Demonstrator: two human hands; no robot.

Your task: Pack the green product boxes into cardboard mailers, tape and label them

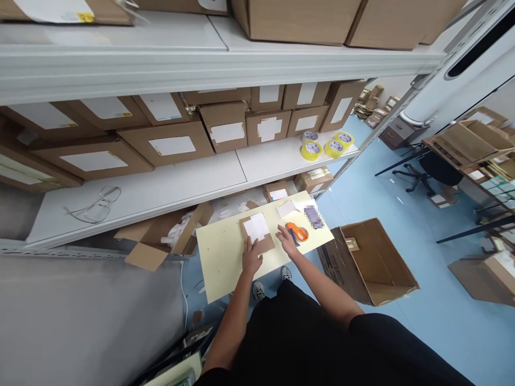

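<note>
A small flat cardboard box (264,245) with white labels (256,227) on top lies on the pale yellow table (219,262). My left hand (251,258) rests at the box's near edge, its fingers stretched onto the cardboard and holding nothing. To the right, my right hand (286,241) hovers just beside an orange tape dispenser (296,231), fingers apart and nothing in them. A dark blue piece (294,237) shows at the dispenser's near side. Behind it lie a white stack of paper or labels (286,209) and a blurred purple object (314,217).
Labelled boxes (173,143) line the shelf (209,171) behind the table, with glasses (96,206) at left and yellow tape rolls (311,150) at right. An open carton (173,233) stands left of the table. A large open box (378,262) sits on the floor at right.
</note>
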